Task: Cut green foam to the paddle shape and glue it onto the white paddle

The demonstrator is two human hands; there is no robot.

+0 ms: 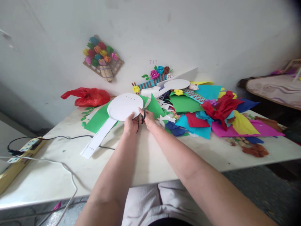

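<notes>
- The left hand (131, 123) pinches the white paper paddle (123, 106) at its 5 o'clock edge.
- The right hand (149, 120) grips black scissors (143, 118) there; small, slow snips seem best.

Bright, diffuse light; sound exposure; marked wide-angle distortion at the margins.

Illumination is even and soft, its source out of view. Shadows are faint: a soft-edged one lies on the table (207, 150) beside the white paper cutout (124, 106) and between the forearms (113, 175). No hard glare noted. The cutout, gripped by the left hand (131, 123), verges on washed out, with thin surface detail. The black scissors (142, 118) in the right hand (148, 119) are small and murky. Centre is acceptably sharp. The wall (211, 31) and table edges bow outward, the upper right corner darkens, the lower right falls dim, and the near forearms and left-side cables (70, 136) read soft.
</notes>
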